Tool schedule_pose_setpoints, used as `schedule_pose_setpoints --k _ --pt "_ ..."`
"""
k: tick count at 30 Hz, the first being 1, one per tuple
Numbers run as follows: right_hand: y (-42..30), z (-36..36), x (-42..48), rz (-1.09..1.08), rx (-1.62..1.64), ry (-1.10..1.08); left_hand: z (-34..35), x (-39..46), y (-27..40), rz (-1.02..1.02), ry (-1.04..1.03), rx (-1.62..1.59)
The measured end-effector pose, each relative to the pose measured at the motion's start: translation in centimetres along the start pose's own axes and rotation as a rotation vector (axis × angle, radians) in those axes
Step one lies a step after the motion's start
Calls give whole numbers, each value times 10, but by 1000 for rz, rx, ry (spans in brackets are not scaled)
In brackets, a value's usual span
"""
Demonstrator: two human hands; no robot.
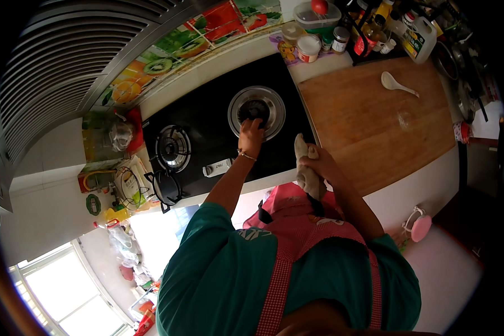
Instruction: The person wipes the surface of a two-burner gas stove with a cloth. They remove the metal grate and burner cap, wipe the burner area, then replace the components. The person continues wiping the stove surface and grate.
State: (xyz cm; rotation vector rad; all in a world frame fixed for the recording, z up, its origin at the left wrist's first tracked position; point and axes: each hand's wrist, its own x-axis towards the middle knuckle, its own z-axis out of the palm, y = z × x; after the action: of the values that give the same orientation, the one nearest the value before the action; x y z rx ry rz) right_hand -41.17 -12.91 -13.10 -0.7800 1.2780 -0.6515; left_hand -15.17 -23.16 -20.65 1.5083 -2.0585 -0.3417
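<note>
My left hand (250,136) reaches over the black glass gas hob (210,122). Its fingers touch the dark burner head (256,110) in the middle of a round steel drip pan (279,110). Whether they grip that part is hidden by the hand itself. Near the hob's right front edge, my right hand (322,161) holds a bunched grey cloth (308,178), one end sticking up past the fingers. No pan support stands over this burner. A loose black pan support (164,191) lies at the front left edge of the hob.
The second burner (172,148) has its support on. A control panel (217,167) sits at the hob's front. To the right, a wooden board (374,122) carries a white spoon (397,84). Jars (308,48) and bottles (371,35) crowd the back right. A range hood (75,54) overhangs the left.
</note>
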Motion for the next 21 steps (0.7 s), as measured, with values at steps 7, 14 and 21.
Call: schedule_pose_setpoints --k 7,14,21 --pt "-20 1 -6 21 61 -6 -11 5 -8 24 -29 -10" --pt "-35 6 -11 49 142 -29 -23 35 16 -279 -223 252" --pt "-30 6 -5 74 143 -44 -18 46 12 -302 -249 108"
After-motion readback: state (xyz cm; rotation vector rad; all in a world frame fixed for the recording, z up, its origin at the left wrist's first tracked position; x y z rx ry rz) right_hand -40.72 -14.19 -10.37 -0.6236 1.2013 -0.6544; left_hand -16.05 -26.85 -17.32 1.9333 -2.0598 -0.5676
